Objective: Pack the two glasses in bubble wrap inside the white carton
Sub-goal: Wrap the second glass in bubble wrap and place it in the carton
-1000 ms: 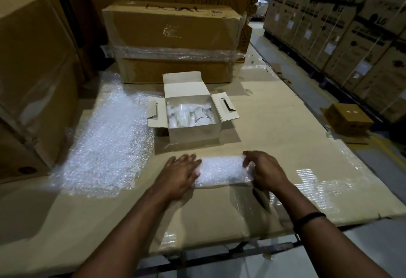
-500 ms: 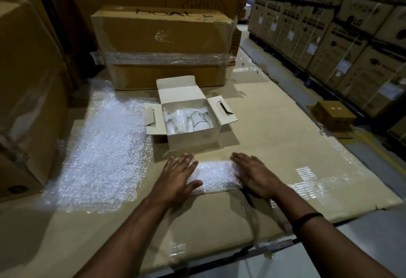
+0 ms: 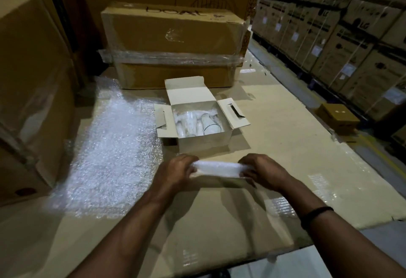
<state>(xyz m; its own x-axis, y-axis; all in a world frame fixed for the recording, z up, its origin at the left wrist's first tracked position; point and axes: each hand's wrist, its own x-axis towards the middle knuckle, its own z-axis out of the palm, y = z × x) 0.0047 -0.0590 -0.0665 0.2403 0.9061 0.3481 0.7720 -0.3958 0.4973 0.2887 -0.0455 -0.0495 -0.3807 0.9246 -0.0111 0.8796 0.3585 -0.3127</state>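
Note:
The white carton point(image 3: 204, 144) stands open in the middle of the cardboard-covered table, flaps spread. Inside it lie glasses point(image 3: 209, 123) among bubble wrap; one clear glass with a dark rim shows at the right. Just in front of the carton I hold a small folded piece of bubble wrap point(image 3: 217, 169) by both ends, lifted slightly off the table. My left hand point(image 3: 175, 173) grips its left end and my right hand point(image 3: 262, 171) grips its right end.
A large sheet of bubble wrap point(image 3: 109, 152) lies flat to the left of the carton. A long taped brown box point(image 3: 171, 42) stands behind it, another big box point(image 3: 28, 93) at the left. Stacked cartons point(image 3: 342, 31) line the aisle on the right, a small brown box point(image 3: 338, 118) on the floor.
Both hands lay flat on the small bubble wrap piece, pressing it on the table; now they have closed on its ends and raised it a little.

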